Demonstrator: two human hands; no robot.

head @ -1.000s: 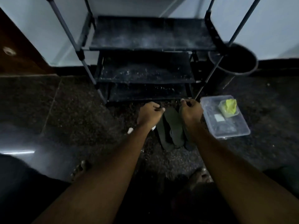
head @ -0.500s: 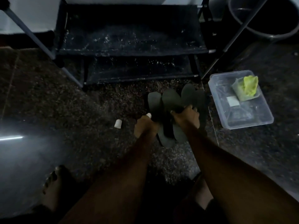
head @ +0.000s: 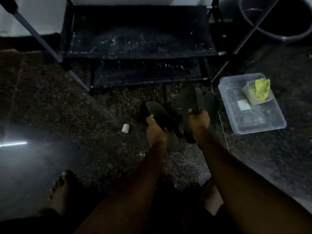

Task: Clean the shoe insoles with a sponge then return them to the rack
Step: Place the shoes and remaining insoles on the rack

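**Insoles in both hands, in front of the rack**

Just below the middle of the frame, the left hand (head: 156, 132) grips 1 dark insole (head: 156, 110). Its fingers are curled under the insole and its thumb lies on top. The insole's toe end points up toward the rack (head: 140, 48), which fills the upper middle.

Just to the right, the right hand (head: 199, 121) is clamped around a bunch of insoles (head: 186, 98). At least 2 overlap there and fan upward; the exact count is too dark to tell.

At middle right a clear plastic box (head: 260, 130) sits on the speckled floor (head: 84, 107), with a yellow-green sponge (head: 261, 88) in its upper corner. A dark bucket (head: 276, 36) stands in the upper right. A small white cap (head: 125, 128) lies left of the left hand, and a bare foot (head: 62, 191) shows at lower left
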